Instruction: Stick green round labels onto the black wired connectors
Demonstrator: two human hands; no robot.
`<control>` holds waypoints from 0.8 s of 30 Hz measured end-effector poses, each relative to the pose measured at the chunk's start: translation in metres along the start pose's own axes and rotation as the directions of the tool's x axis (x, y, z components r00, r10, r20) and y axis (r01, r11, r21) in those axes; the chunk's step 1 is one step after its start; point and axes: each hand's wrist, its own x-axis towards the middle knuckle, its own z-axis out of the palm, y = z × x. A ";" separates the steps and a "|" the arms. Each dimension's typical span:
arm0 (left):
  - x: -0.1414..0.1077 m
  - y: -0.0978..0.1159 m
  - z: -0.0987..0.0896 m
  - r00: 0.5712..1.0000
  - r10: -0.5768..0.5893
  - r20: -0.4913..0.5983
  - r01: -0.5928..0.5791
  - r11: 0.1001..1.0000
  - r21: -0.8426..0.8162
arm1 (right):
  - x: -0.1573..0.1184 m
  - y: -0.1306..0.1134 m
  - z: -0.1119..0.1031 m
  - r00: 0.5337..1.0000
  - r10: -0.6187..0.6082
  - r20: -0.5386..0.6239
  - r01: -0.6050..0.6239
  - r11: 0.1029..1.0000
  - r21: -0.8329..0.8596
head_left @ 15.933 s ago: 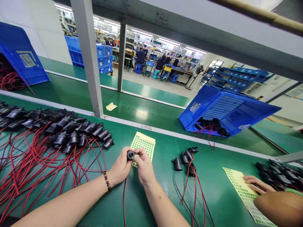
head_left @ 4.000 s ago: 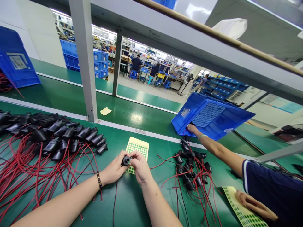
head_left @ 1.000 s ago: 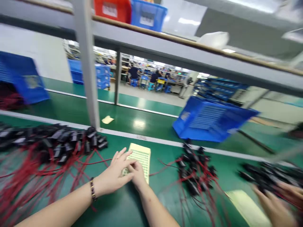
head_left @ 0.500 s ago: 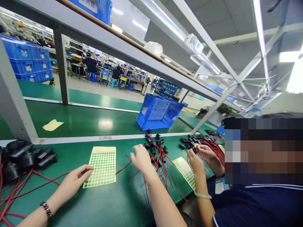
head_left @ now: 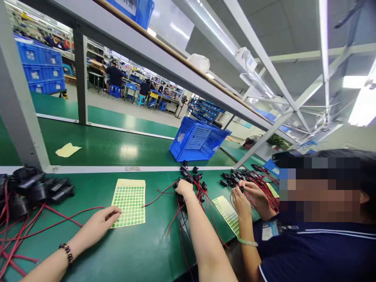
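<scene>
My left hand (head_left: 101, 222) rests palm down, fingertips at the lower left edge of a pale yellow sheet (head_left: 131, 182) of round green stickers. Its fingers are stretched out and hold nothing. To the right, my right hand (head_left: 185, 188) has its fingers curled onto a black cylindrical part with red wires (head_left: 179, 199), at the near left side of a pile of similar parts (head_left: 195, 178). The hand's back hides the fingertips and much of that part. Red leads trail from the pile toward me.
Larger black parts with thick red wires (head_left: 35, 188) lie at the left. A co-worker's hands (head_left: 245, 197) handle a black part at the right, beside another sticker sheet (head_left: 225, 209). Behind are a tilted blue crate (head_left: 199, 141), a paper scrap (head_left: 68, 150) and a shelf post (head_left: 25, 94).
My right hand has moved forward and right into the pile, and its fingers have closed on a black part. My left hand stays by the sheet. The view has shifted slightly.
</scene>
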 end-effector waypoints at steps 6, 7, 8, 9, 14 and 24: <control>0.001 0.004 0.002 0.996 -0.087 -0.018 0.074 0.930 -0.361 | -0.028 -0.027 0.002 0.987 -0.144 -0.078 0.149 0.986 0.072; 0.000 0.007 0.002 0.995 -0.104 -0.004 0.088 0.869 -0.486 | -0.038 -0.037 0.004 0.977 -0.195 -0.086 0.204 0.973 0.104; 0.000 0.010 0.003 0.994 -0.108 0.015 0.094 0.786 -0.611 | -0.049 -0.049 0.007 0.961 -0.260 -0.093 0.272 0.950 0.154; -0.001 0.012 0.004 0.995 -0.097 0.037 0.094 0.688 -0.720 | -0.060 -0.063 0.010 0.939 -0.330 -0.097 0.344 0.915 0.210; -0.004 0.016 0.006 0.993 -0.006 0.120 0.113 0.368 -0.923 | -0.114 -0.131 0.024 0.752 -0.625 -0.210 0.633 0.595 0.495; 0.003 0.007 -0.011 0.987 -0.135 0.082 0.158 0.859 -0.486 | -0.019 -0.119 0.020 0.951 -0.283 -0.122 0.297 0.737 0.607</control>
